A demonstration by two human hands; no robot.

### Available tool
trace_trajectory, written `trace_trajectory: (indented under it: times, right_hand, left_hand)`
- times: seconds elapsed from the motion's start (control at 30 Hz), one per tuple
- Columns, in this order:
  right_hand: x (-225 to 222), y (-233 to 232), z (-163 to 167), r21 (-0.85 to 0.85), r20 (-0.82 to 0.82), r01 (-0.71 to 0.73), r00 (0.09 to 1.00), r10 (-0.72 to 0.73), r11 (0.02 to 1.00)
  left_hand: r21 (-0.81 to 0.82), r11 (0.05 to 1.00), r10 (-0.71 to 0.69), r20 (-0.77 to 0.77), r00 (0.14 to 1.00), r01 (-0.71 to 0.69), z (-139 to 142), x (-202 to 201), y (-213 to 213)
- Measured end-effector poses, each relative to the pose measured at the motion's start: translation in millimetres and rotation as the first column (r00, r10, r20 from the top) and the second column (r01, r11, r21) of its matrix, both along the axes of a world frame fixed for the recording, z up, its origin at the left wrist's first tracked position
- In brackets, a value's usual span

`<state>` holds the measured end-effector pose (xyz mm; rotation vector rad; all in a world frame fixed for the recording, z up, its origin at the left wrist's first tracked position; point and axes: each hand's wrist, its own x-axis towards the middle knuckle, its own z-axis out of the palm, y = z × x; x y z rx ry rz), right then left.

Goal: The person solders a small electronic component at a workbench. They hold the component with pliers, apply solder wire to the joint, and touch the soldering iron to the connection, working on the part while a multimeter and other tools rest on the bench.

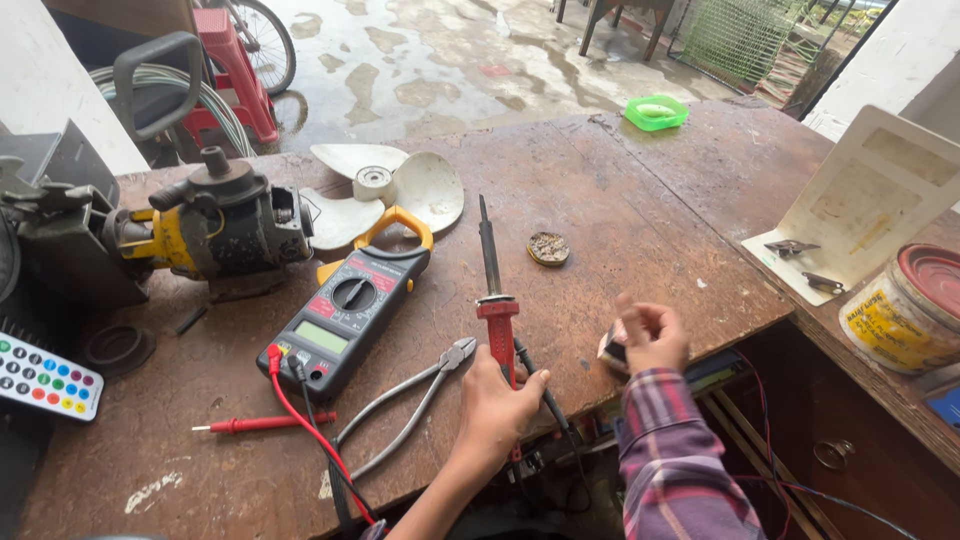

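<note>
Red-handled soldering iron (493, 290) lies on the worn brown wooden workbench (640, 200), tip pointing away; the left hand (497, 405) closes its fingers around the handle's lower end. Right hand (652, 335), in a plaid sleeve, pinches a small pale object (612, 347) near the bench edge. Bare metal pliers (415, 400) and a black multimeter with yellow hook (350, 310) lie just left of the iron

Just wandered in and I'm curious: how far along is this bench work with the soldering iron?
Early, it seems. Done: tools are laid out, the multimeter and pliers beside the hands. In hand: the left hand grips the red-handled soldering iron, its tip on the bench; the right hand holds a small part. Left: iron and part remain apart.
</note>
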<state>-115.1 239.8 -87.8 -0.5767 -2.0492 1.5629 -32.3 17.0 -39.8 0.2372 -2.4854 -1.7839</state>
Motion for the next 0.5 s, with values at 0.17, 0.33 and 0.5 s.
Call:
trace_trajectory:
  times: [0.17, 0.33, 0.5]
  right_hand:
    - [-3, -14, -30, 0.045, -0.189, -0.035, 0.981, 0.043, 0.998]
    - [26, -10, -36, 0.122, -0.269, 0.161, 0.955, -0.124, 0.979]
    - [68, -23, -24, -0.080, -0.067, 0.037, 0.997, -0.043, 0.996]
  left_hand:
    - [0.018, 0.999, -0.028, 0.020, 0.999, 0.028, 2, 8, -8]
    - [0.016, 1.000, -0.016, -0.044, 0.999, 0.016, 7, 10, -7]
    - [-0.005, 0.998, 0.066, -0.104, 0.992, -0.067, 9, -9, 0]
